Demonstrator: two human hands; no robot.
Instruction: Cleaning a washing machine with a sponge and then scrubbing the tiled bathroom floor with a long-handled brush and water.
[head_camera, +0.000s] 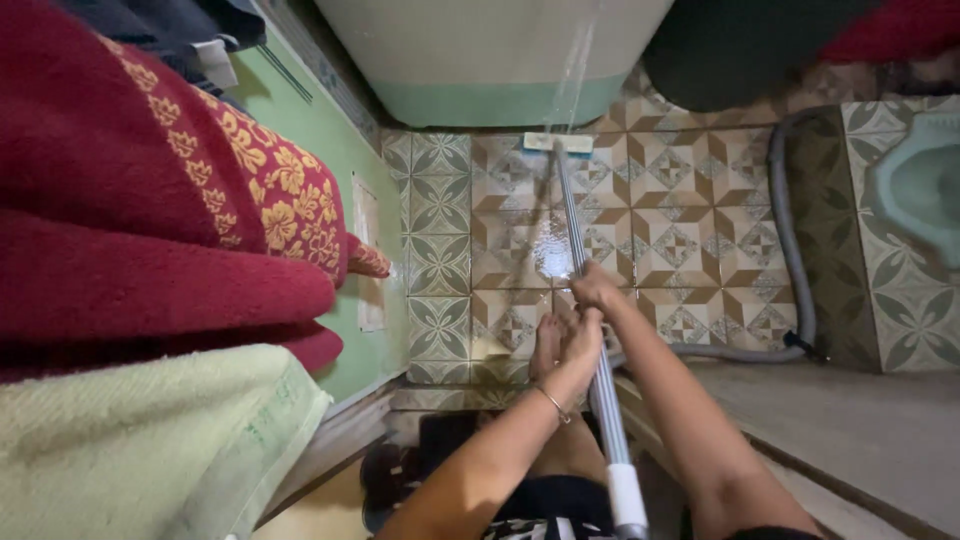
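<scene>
Along the left edge of the frame hang thick towels, a dark red terry towel with a yellow flower border above a pale green towel, draped against a green painted wall, probably to keep them off the wet floor. Just right of centre, low in the frame, the left hand is closed around the long grey metal handle of a floor scrubber, a thin bracelet at its wrist; the right hand grips the same handle just above it, the two stacked so the pole can be pushed forward with force. The handle runs up the middle of the frame to a flat white and blue brush head, which rests on the wet patterned floor tiles at the base of a white and mint green tub. A bare foot shows beside the hands. Farther right, a grey corrugated hose curves across the tiles, and a mint green squat toilet pan sits at the right edge.
</scene>
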